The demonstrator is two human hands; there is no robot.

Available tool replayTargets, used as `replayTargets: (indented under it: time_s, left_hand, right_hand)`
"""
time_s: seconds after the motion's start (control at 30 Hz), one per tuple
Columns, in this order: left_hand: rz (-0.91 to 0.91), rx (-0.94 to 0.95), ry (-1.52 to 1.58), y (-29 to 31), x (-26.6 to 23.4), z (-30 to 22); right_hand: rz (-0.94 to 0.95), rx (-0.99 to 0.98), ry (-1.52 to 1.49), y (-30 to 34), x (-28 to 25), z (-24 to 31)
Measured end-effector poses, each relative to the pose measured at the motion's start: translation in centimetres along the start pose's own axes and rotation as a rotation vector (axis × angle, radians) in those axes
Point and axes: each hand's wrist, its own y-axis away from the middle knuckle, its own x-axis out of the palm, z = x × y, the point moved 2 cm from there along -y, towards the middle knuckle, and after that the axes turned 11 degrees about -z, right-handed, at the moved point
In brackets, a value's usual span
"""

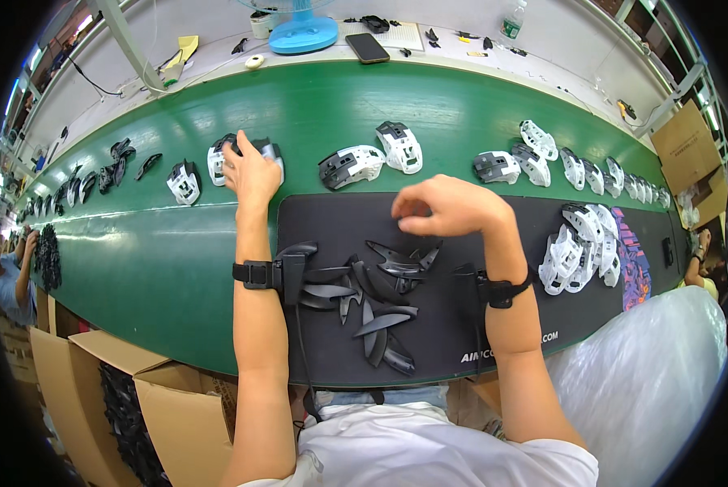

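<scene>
My left hand (253,172) is at the far left, its fingers curled round a white and dark grey mouse shell (273,151) partly hidden beneath it. Touching or close by its fingertips is a second such mouse shell (216,161). Above the black mat (315,215) hovers my right hand (445,204), fingers bent with a gap to the thumb and nothing visible in them. Beyond it, two mouse shells (400,148) lean together on the green belt (323,105). Black curved plastic pieces (368,284) lie loosely heaped on the mat between my forearms.
Stacked white shells (579,247) sit on the mat's right side; a row of shells (595,174) runs along the belt. Black parts line the far left. A phone (368,49) and blue fan base (303,34) stand on the back ledge. Cardboard boxes (181,406) flank my left.
</scene>
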Motion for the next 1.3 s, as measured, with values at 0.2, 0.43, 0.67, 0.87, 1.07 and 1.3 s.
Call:
replayTargets:
  time_s: [0.2, 0.43, 0.67, 0.87, 1.07, 1.3]
  left_hand:
    - [0.070, 0.264, 0.125, 0.5, -1.6, -3.5]
    - [0.584, 0.545, -0.037, 2.8, -1.8, -16.7]
    - [0.584, 0.407, -0.276, 4.9, 4.6, -18.9]
    - [0.536, 0.503, -0.215, 4.7, 5.3, -19.4]
    - [0.498, 0.588, 0.059, 3.1, 3.8, -19.6]
    - [0.695, 0.140, 1.358, 3.6, -5.5, -15.1]
  right_hand:
    - [0.125, 0.100, 0.190, 1.0, 1.0, 1.6]
    - [0.139, 0.125, 0.336, -0.9, 4.4, 0.7]
    - [0.134, 0.107, 0.312, 0.0, 3.2, 1.9]
    - [0.153, 0.111, 0.433, -0.6, 4.4, 2.9]
    - [-0.110, 0.083, 0.134, 0.6, 0.0, 1.1]
    - [-0.837, 0.059, -0.608, 2.0, -3.8, -1.4]
